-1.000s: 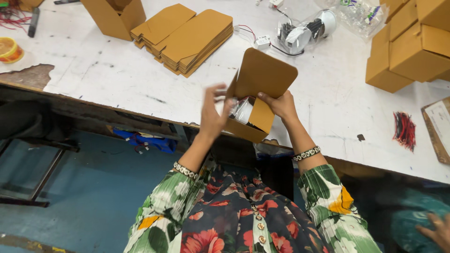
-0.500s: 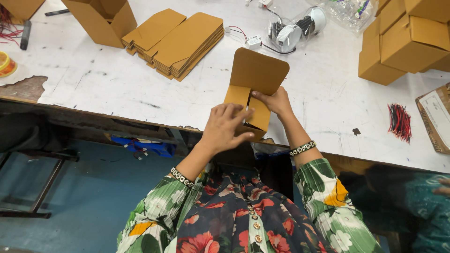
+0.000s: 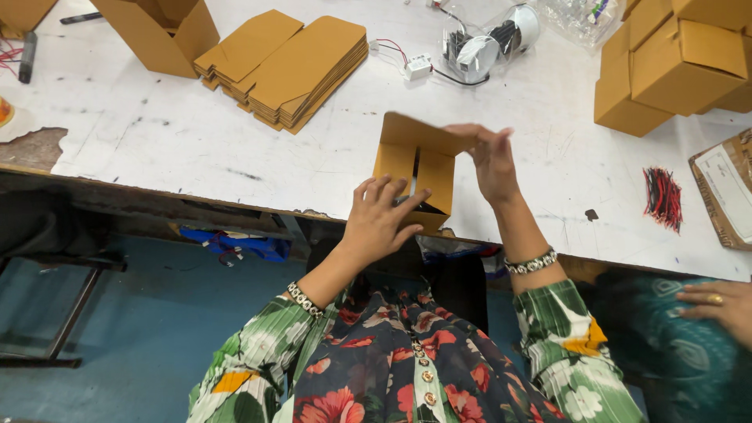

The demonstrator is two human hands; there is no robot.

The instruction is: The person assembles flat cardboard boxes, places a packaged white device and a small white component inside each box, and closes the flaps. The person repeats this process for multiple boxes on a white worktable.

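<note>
1. Head view looks down at a white, scratched table (image 3: 172, 149) and two bare hands.
2. Both hands work on a small brown cardboard box (image 3: 415, 168) with its flaps open, at the near edge of the table.
3. Left hand (image 3: 381, 219) lies on the lower front of the box with its fingers spread, pressing on it, not closed around it.
4. Right hand (image 3: 493, 160) is up at the top flap of the box, fingers mostly straight, touching the flap's edge.
5. A stack of flat brown cardboard sheets (image 3: 294, 66) lies farther back on the table.
6. A pile of closed brown boxes (image 3: 674, 63) stands at the far right.
7. A bunch of red and black wires (image 3: 664, 197) lies near the right edge.
8. Another person's hand with a ring (image 3: 717, 305) shows at the lower right.
</note>
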